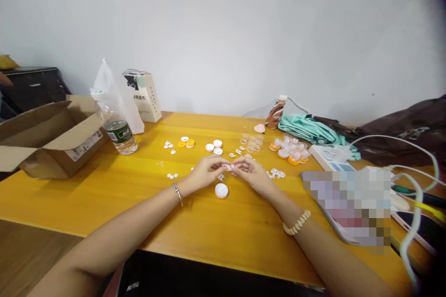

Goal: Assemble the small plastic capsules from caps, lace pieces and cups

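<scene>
My left hand [209, 170] and my right hand [249, 172] meet over the middle of the table. Between their fingertips they pinch a small white plastic piece [229, 167] with cut-outs. Just below lies another small white piece [221, 177], and nearer to me a round white cap with an orange base [221, 190]. Beyond my hands are several white round cups [218, 144] and loose white cut-out pieces [240, 151]. More flat white pieces [278, 173] lie right of my right hand. Small white discs [172, 176] are left of my left hand.
An open cardboard box [66, 148] and a water bottle [120, 137] stand at the left. Clear rings [251, 143], assembled clear-topped orange pieces [292, 151], a drink bottle [276, 112] and a teal cloth [310, 129] lie to the right. White cables [414, 213] trail over the right edge.
</scene>
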Tool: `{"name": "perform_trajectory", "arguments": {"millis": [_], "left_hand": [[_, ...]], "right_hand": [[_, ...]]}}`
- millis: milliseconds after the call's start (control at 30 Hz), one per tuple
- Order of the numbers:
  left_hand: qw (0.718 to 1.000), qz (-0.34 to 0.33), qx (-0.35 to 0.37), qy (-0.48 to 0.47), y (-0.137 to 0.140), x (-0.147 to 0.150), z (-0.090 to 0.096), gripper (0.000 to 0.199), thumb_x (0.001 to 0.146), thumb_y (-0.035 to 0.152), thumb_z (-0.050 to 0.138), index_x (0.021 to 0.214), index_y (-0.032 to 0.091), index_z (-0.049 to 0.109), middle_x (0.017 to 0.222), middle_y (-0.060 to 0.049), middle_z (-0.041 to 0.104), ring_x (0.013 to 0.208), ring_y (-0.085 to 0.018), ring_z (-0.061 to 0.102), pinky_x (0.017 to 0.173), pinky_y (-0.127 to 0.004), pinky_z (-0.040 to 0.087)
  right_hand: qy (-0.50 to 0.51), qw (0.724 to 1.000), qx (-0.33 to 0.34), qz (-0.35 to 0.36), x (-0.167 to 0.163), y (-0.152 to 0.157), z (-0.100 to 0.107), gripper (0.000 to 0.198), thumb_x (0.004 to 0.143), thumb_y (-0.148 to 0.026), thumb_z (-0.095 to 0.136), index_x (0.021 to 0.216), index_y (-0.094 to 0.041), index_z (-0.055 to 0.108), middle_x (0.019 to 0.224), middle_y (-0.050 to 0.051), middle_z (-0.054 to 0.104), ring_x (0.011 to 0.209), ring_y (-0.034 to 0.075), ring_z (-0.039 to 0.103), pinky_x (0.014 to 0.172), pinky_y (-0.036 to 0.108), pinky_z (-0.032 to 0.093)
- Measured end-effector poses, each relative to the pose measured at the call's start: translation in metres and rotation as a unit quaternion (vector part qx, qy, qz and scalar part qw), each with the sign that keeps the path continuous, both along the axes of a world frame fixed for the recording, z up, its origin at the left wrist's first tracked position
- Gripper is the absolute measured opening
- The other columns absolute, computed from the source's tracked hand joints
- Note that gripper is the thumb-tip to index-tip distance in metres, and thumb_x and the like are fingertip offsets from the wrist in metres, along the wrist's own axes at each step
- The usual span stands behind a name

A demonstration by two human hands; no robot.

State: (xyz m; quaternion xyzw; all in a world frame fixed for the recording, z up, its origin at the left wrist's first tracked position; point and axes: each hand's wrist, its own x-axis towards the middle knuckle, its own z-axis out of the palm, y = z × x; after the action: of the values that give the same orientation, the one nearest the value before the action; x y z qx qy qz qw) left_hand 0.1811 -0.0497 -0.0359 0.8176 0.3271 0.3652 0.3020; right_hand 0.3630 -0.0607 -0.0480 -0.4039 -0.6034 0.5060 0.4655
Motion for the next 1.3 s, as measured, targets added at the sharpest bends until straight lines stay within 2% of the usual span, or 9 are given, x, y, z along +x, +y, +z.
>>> {"name": "perform_trajectory", "arguments": {"millis": [167, 400, 533, 733, 967, 1033, 1167, 1300], "left_hand": [[0.997, 0.006, 0.073, -0.009, -0.003, 0.001, -0.002, 0.024, 0.08, 0.024, 0.053, 0.103, 0.021, 0.062, 0.09, -0.005, 0.059, 0.081, -0.013, 0.055, 0.074, -0.025, 0.044], [0.987, 0.013, 0.158, 0.027, -0.005, -0.002, 0.001, 0.024, 0.083, 0.023, 0.049, 0.104, 0.019, 0.059, 0.095, -0.006, 0.062, 0.088, -0.016, 0.055, 0.08, -0.029, 0.043], [0.984, 0.0, 0.171, 0.049, -0.006, -0.002, 0.002, 0.02, 0.083, 0.022, 0.049, 0.099, 0.019, 0.06, 0.093, -0.005, 0.063, 0.088, -0.016, 0.055, 0.081, -0.03, 0.042], [0.991, 0.012, 0.125, 0.037, -0.01, -0.001, 0.003, 0.019, 0.082, 0.024, 0.05, 0.097, 0.019, 0.06, 0.091, -0.005, 0.063, 0.087, -0.016, 0.055, 0.08, -0.028, 0.041], [0.998, 0.018, 0.051, 0.021, -0.01, 0.001, 0.002, 0.018, 0.08, 0.026, 0.053, 0.092, 0.018, 0.062, 0.089, -0.004, 0.064, 0.082, -0.014, 0.056, 0.075, -0.024, 0.042], [1.0, 0.022, 0.019, 0.006, -0.01, 0.003, 0.0, 0.02, 0.079, 0.03, 0.054, 0.091, 0.017, 0.062, 0.084, -0.004, 0.064, 0.076, -0.013, 0.056, 0.069, -0.023, 0.043], [0.994, 0.005, -0.094, -0.06, -0.007, 0.008, -0.006, 0.027, 0.077, 0.036, 0.056, 0.091, 0.014, 0.061, 0.081, -0.005, 0.064, 0.071, -0.013, 0.057, 0.064, -0.022, 0.044], [0.987, 0.013, -0.129, -0.095, -0.004, 0.011, -0.009, 0.027, 0.076, 0.036, 0.057, 0.089, 0.012, 0.06, 0.081, -0.006, 0.064, 0.072, -0.013, 0.057, 0.066, -0.023, 0.044]], "right_hand": [[0.033, 0.999, -0.02, 0.007, 0.0, 0.0, -0.002, 0.022, 0.066, -0.028, 0.068, 0.082, -0.019, 0.056, 0.072, -0.001, 0.062, 0.071, 0.012, 0.059, 0.073, 0.028, 0.045], [0.04, 0.999, -0.018, 0.015, 0.0, 0.0, -0.003, 0.021, 0.067, -0.026, 0.067, 0.083, -0.019, 0.055, 0.072, -0.001, 0.064, 0.072, 0.013, 0.06, 0.074, 0.029, 0.044], [0.042, 0.999, -0.017, 0.023, -0.002, -0.002, 0.001, 0.02, 0.067, -0.028, 0.066, 0.081, -0.02, 0.054, 0.071, -0.001, 0.065, 0.072, 0.013, 0.061, 0.074, 0.03, 0.044], [0.034, 0.999, -0.016, 0.027, -0.004, -0.007, 0.007, 0.022, 0.067, -0.029, 0.067, 0.079, -0.021, 0.051, 0.07, -0.002, 0.065, 0.072, 0.014, 0.062, 0.074, 0.031, 0.044], [0.015, 0.999, 0.019, 0.044, -0.004, -0.007, 0.003, 0.023, 0.069, -0.031, 0.064, 0.081, -0.022, 0.046, 0.069, -0.003, 0.062, 0.074, 0.014, 0.061, 0.075, 0.03, 0.043], [0.012, 0.998, 0.033, 0.044, -0.005, -0.007, 0.002, 0.024, 0.071, -0.032, 0.063, 0.083, -0.023, 0.045, 0.07, -0.003, 0.061, 0.073, 0.013, 0.06, 0.075, 0.03, 0.043], [-0.004, 0.998, 0.061, 0.03, -0.006, -0.007, 0.003, 0.023, 0.073, -0.033, 0.061, 0.084, -0.024, 0.043, 0.071, -0.003, 0.059, 0.071, 0.013, 0.057, 0.073, 0.029, 0.043], [-0.028, 0.995, 0.095, 0.019, -0.007, -0.008, 0.003, 0.021, 0.075, -0.031, 0.059, 0.083, -0.024, 0.042, 0.073, -0.003, 0.054, 0.071, 0.012, 0.055, 0.071, 0.028, 0.043]]}}
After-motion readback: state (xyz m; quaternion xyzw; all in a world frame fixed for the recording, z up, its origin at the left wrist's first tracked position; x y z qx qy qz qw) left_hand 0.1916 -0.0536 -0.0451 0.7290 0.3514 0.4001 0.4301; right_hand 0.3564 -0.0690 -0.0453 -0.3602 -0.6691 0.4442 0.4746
